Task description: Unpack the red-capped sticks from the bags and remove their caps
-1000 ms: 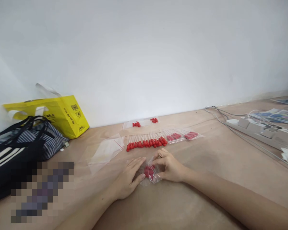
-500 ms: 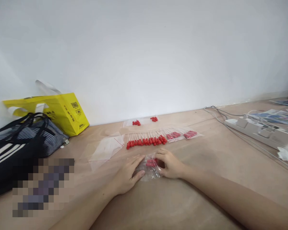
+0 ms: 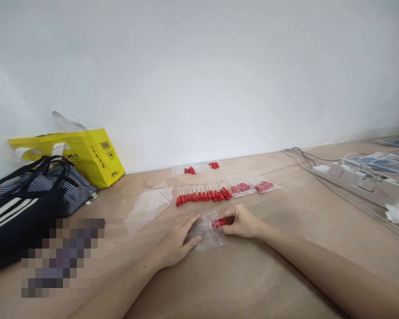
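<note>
Okay, clear crinkly plastic zip-type bag (image 3: 210, 241) lies on the light-brown tabletop (image 3: 249, 279) between the two hands, nearer the person than the row of red-headed pale thin sticks (image 3: 203, 196). Small bunch of glossy red rounded heads (image 3: 219, 222) sits at the bag's right side, partly behind the film, partly at the right fingers.

Handling, judged by eye: bag very light, limp, slippery, creases easily, would slide unless pinned; best held by a flat edge. Red heads look light and firm, smooth enough to roll; pinch several together. Any sticks on them look thin and probably snap if bent, so hold close to the heads. Shafts of this bunch can't be made out.

Grip: right hand (image 3: 238, 223) has thumb and fingers curled in a narrow pinch, closed on the red heads at the bag's edge; exact count hidden. Left hand (image 3: 179, 241) is spread, thumb well apart from fingers, resting low against the bag's left side, steadying rather than clenching. Whether the left fingertips pinch any film: can't tell.
</note>
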`<action>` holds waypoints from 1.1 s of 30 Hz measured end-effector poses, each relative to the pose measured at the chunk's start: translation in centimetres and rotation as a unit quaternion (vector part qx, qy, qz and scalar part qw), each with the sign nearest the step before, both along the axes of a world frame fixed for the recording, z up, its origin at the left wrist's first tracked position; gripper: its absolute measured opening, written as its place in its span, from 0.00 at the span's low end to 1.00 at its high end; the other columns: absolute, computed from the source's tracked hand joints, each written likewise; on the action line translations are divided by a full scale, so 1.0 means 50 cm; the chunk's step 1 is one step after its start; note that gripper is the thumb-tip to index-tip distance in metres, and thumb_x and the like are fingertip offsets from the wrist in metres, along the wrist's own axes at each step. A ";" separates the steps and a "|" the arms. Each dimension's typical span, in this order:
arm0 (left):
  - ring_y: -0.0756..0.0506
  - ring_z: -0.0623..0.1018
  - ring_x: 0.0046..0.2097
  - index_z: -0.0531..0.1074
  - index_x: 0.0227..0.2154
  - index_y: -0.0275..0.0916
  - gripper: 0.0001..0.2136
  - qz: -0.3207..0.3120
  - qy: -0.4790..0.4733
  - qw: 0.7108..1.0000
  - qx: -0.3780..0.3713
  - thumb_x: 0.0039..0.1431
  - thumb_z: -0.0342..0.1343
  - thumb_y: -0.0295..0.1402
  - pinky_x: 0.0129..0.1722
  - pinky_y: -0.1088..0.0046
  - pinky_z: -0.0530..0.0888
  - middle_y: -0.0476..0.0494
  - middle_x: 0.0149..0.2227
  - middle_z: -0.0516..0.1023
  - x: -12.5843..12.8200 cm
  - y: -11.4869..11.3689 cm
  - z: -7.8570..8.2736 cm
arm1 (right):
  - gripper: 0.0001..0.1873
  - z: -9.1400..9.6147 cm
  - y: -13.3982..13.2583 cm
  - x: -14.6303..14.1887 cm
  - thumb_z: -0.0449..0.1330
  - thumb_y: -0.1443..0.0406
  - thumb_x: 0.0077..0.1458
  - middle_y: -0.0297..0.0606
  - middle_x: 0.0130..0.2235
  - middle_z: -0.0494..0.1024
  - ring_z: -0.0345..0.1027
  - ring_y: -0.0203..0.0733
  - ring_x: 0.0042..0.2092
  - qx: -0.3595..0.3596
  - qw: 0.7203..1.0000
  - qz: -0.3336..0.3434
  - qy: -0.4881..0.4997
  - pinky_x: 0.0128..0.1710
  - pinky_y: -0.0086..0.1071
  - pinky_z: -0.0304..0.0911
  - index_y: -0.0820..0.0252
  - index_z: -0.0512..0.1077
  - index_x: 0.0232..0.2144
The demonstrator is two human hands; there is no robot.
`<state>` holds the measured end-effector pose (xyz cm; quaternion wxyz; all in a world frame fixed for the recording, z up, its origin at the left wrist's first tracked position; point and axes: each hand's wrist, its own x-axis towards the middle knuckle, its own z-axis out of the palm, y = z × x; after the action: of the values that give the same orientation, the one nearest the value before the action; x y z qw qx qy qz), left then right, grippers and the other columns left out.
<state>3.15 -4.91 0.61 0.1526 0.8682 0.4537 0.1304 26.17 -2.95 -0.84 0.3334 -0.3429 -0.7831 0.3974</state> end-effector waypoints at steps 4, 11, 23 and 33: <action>0.41 0.60 0.56 0.54 0.54 0.40 0.24 -0.001 -0.003 1.000 -0.011 0.56 0.45 0.41 0.54 0.58 0.60 0.40 0.56 0.59 -0.001 0.001 0.003 | 0.14 0.000 0.029 0.046 0.62 0.65 0.38 0.34 0.25 0.76 0.66 0.31 0.23 -0.175 0.980 -0.025 0.090 0.24 0.26 0.63 0.62 0.75 0.32; 0.42 0.59 0.57 0.53 0.55 0.39 0.26 0.014 -0.017 0.999 -0.030 0.55 0.46 0.42 0.54 0.61 0.60 0.40 0.57 0.58 -0.005 0.000 0.003 | 0.09 0.041 0.078 0.161 0.65 0.67 0.34 0.36 0.25 0.76 0.67 0.31 0.25 -0.266 0.940 -0.099 0.189 0.25 0.24 0.64 0.63 0.74 0.24; 0.50 0.73 0.33 0.69 0.38 0.36 0.16 0.136 -0.323 0.918 -0.187 0.54 0.48 0.42 0.33 0.74 0.70 0.43 0.39 0.74 0.065 0.024 0.028 | 0.08 0.016 -0.010 -0.008 0.61 0.63 0.43 0.38 0.32 0.72 0.68 0.37 0.33 0.098 0.949 -0.200 0.224 0.31 0.30 0.66 0.58 0.72 0.30; 0.57 0.64 0.17 0.66 0.21 0.33 0.12 0.231 -0.369 0.858 -0.273 0.53 0.51 0.37 0.16 0.81 0.58 0.52 0.17 0.67 0.089 0.089 0.052 | 0.13 -0.012 -0.037 -0.040 0.58 0.62 0.48 0.38 0.34 0.69 0.64 0.36 0.33 0.257 0.960 -0.097 0.062 0.34 0.31 0.64 0.56 0.70 0.39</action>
<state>7.60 -0.46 3.22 0.5049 0.5501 0.5695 0.3438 24.18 -4.79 -1.45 0.4952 -0.2949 -0.7996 0.1689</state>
